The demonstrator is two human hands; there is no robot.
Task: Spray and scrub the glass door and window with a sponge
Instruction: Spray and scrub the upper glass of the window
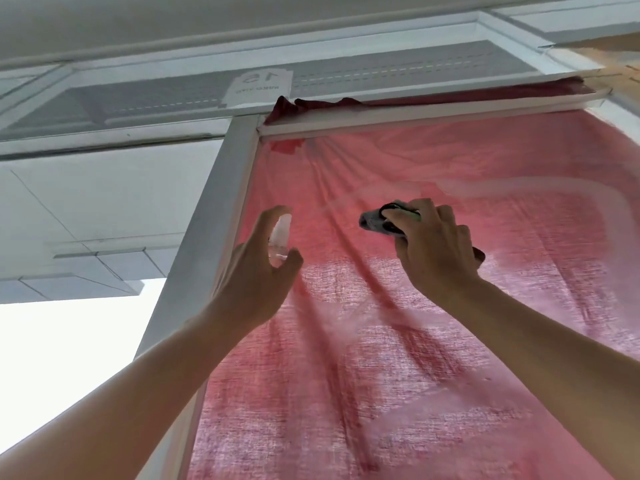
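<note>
While daylight washed out the far left, a person reached up with 2 bare hands to a glass pane (540, 271) backed by a red curtain (346, 393). Just right of the white frame post (221, 216), the left hand (256, 268) curled around a small clear spray bottle (278, 240). The bottle stood upright, its long axis running up the pane, with the forefinger arched over its top. At about the same height to its right, the right hand (436, 251) gripped a dark, green-edged sponge (384, 221), fingers wrapped over it, and appeared to press it to the glass. The sponge lay lengthwise left to right, its free end pointing toward the bottle. Farther right, a pale cloudy streak (519, 188) curved across the pane, up and right of the sponge. The clearer stretch between the 2 hands sat nearest the bottle, so it looked the likelier spot for spray, with the right hand closest to scrub it.
</note>
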